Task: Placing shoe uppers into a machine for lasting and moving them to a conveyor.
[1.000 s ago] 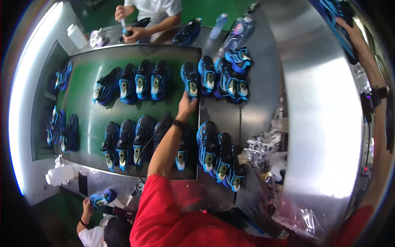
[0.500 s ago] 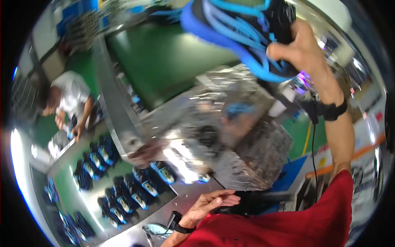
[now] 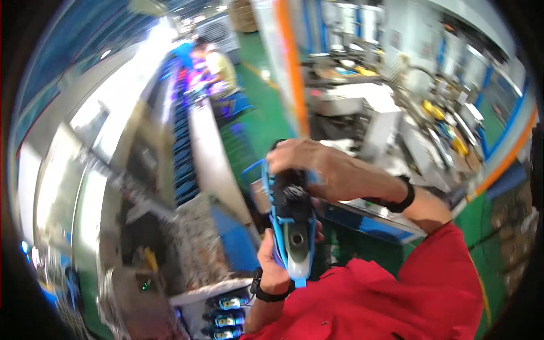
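My left hand [image 3: 273, 263] clasps the shoe [image 3: 293, 224] near the heel, my right hand [image 3: 303, 160] its toe; probably light, soft-topped, best held low.

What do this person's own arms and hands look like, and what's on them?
The left hand and right hand wear no gloves. A left wristband and right wristband are both black. The red top has a right sleeve leaving the forearm bare.

Black-and-blue shoe [image 3: 294, 218] in left hand [image 3: 272, 265] and right hand [image 3: 309, 164]
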The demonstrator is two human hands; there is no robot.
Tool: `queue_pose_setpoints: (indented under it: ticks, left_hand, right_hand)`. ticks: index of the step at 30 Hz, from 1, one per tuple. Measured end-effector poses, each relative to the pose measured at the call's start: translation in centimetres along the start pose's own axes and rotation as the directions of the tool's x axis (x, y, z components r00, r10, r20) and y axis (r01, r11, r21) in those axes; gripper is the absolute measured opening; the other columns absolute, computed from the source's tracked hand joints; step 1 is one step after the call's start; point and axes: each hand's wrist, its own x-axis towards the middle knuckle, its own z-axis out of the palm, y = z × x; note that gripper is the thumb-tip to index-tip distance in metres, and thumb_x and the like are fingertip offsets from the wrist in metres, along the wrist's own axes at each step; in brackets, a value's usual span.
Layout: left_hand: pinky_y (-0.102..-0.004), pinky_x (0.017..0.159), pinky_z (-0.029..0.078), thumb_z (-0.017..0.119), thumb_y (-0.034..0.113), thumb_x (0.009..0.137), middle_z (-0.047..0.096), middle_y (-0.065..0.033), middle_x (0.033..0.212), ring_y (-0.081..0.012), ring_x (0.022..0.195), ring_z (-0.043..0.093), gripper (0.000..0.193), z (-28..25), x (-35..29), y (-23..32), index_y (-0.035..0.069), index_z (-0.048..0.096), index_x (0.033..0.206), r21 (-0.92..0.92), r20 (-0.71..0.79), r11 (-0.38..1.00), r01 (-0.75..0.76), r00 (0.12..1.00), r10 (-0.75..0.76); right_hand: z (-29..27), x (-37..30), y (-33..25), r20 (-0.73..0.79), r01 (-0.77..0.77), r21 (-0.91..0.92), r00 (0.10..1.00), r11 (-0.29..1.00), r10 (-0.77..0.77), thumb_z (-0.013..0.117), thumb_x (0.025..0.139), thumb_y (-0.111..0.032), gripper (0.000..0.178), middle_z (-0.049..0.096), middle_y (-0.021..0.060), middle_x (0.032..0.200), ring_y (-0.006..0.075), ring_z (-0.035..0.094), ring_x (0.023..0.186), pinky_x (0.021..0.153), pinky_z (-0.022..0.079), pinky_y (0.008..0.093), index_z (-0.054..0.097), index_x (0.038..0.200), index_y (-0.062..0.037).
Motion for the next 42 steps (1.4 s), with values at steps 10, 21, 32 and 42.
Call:
queue_pose_setpoints:
  ticks: [10, 21, 32, 42]
  left_hand:
    - [-0.0337, 0.105, 0.037, 0.067, 0.02, 0.089, 0.048, -0.0183, 0.138, -0.0214, 0.123, 0.048, 0.075, 4.9, 20.9, -20.4, -0.005, 0.028, 0.147, 0.807, -0.114, 0.587, 0.069, 0.993, 0.04]
    - [-0.0263, 0.086, 0.047, 0.074, 0.038, 0.083, 0.063, -0.0169, 0.115, -0.0149, 0.106, 0.058, 0.076, -0.7, 49.5, -40.2, -0.013, 0.044, 0.13, 0.96, -0.212, 0.156, 0.234, 0.966, -0.146]
    - [-0.045, 0.081, 0.051, 0.074, 0.02, 0.068, 0.065, -0.0268, 0.097, -0.0429, 0.094, 0.063, 0.049, -6.6, 60.2, -48.3, -0.006, 0.054, 0.104, 0.944, -0.277, -0.174, 0.28, 0.96, 0.04]
    - [-0.0286, 0.084, 0.05, 0.073, 0.008, 0.082, 0.065, -0.0061, 0.103, -0.0134, 0.091, 0.062, 0.036, -0.8, 41.0, -31.8, -0.004, 0.061, 0.114, 0.357, -0.432, 0.689, 0.631, 0.765, -0.477]
  right_hand:
    - [-5.5, -29.1, 5.4, -0.489, -0.318, 0.798, 0.153, 0.511, 0.859, 0.081, 0.068, -0.012, 0.07, 0.06, 0.0049, 0.114, 0.0125, 0.054, 0.105, 0.093, 0.044, 0.0277, 0.051, 0.131, -0.0009]
    - [-16.4, -48.3, 6.3, -0.743, -0.555, 0.663, -0.407, 0.502, 0.53, 0.067, 0.067, -0.006, 0.061, 0.06, 0.0058, 0.108, 0.0123, 0.058, 0.091, 0.084, 0.047, 0.0253, 0.054, 0.126, -0.0014]
    - [-22.5, -53.6, 8.5, -0.858, -0.826, 0.495, -0.416, 0.268, 0.302, 0.069, 0.068, -0.008, 0.056, 0.06, 0.0067, 0.106, 0.0127, 0.058, 0.089, 0.081, 0.048, 0.0266, 0.056, 0.122, 0.0009]
    - [-32.6, -47.8, 34.1, -0.443, -0.961, 0.175, -0.272, -0.215, 0.854, 0.077, 0.06, -0.034, 0.065, 0.066, 0.0223, 0.104, 0.0299, 0.065, 0.095, 0.082, 0.051, 0.0377, 0.063, 0.113, 0.0001]
